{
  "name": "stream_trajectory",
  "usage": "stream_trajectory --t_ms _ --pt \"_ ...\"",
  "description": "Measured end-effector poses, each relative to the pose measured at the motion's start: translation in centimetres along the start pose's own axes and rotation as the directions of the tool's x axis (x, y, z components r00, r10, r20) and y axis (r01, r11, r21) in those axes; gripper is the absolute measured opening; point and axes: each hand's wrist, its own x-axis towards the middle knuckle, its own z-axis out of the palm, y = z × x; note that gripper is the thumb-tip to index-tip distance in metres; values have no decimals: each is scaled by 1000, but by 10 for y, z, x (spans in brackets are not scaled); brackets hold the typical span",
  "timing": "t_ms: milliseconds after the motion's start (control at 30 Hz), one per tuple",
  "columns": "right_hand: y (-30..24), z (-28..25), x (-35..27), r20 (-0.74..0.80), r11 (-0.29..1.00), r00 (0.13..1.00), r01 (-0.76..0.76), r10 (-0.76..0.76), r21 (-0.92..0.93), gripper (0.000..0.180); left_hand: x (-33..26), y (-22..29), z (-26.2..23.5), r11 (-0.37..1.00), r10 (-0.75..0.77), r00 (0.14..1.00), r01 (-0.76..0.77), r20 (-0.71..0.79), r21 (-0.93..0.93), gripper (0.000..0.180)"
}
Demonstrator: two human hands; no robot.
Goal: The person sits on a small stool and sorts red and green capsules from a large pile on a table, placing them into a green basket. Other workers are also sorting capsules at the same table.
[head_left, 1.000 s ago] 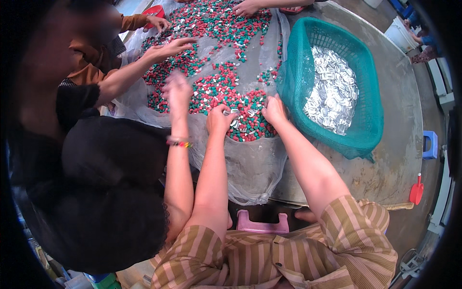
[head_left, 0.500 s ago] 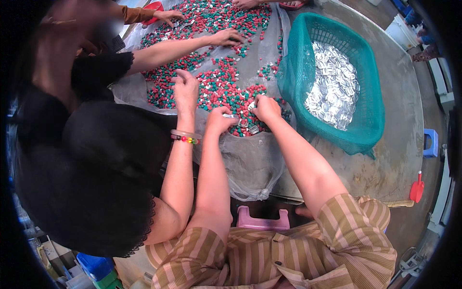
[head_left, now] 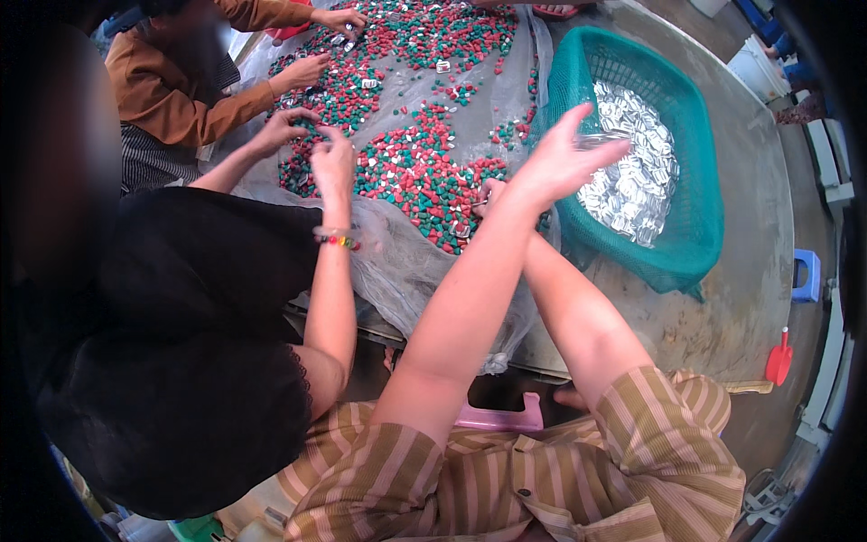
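Note:
My left hand (head_left: 573,161) is over the near left side of a green mesh-covered basket (head_left: 623,257), arm crossing above my right one. Its fingers are spread, and a silvery blur shows between them. Inside the basket lies a heap of small silver-and-white packs (head_left: 632,181). My right hand (head_left: 491,195), partly hidden behind my left forearm, has its fingers curled at the edge of a pile of small red and green pieces (head_left: 424,172). Something whitish shows at its fingertips, too small to make out. A silvery pack (head_left: 460,230) rests on the pile nearby.
Clear plastic sheeting (head_left: 397,244) lies under the pieces on a grey table (head_left: 759,181). A co-worker in black (head_left: 199,325) sits close at my left, hands over the pile. Another in brown (head_left: 163,99) reaches in beyond. A pink stool (head_left: 506,415) stands below the table edge.
My left hand has gone from the pile to the right, over the basket, and its fingers have spread. My right hand stays at the pile. The co-worker in black has drawn both hands together.

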Motion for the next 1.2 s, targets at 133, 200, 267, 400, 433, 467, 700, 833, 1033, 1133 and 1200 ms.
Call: stream_trajectory --t_ms 133,200,267,400,433,467,700,833,1033,1133,1200 --pt "-9 -43 8 64 904 975 -221 212 367 35 6 27 -32 999 50 994 -51 -100 0 74" --pt "-3 -49 9 73 797 975 -213 209 565 23 -4 -15 -82 931 155 971 -82 -181 355 44" --pt "-6 -48 7 49 859 989 -143 137 491 23 -38 -68 -127 516 -96 959 279 -268 810 36" --pt "-18 -52 -11 32 615 970 -177 240 768 20 -89 -106 -128 334 -185 926 375 -330 865 25" --pt "-21 -57 -18 110 608 965 -237 238 758 19 -92 -112 -133 381 -155 941 339 -302 860 27" --pt "-26 -65 -24 183 604 955 -290 235 742 19 -93 -113 -135 429 -118 955 298 -274 853 30" --pt "-23 -44 -65 262 876 950 -266 168 402 19 -60 -104 -119 343 86 942 278 -325 897 40" --pt "-53 -53 -86 245 995 966 -89 78 35 40 -40 -136 -116 164 -47 958 286 -282 944 35" --pt "-37 -58 -84 31 970 994 -111 107 215 15 -37 -115 -110 91 -212 917 364 -339 927 39" --pt "-54 -89 -76 -173 957 977 -69 121 282 14 -39 -121 -101 134 -105 959 275 -262 952 41" --pt "-60 -122 -67 -470 949 881 186 -46 255 11 -36 -131 -106 138 -141 962 252 -233 958 42"
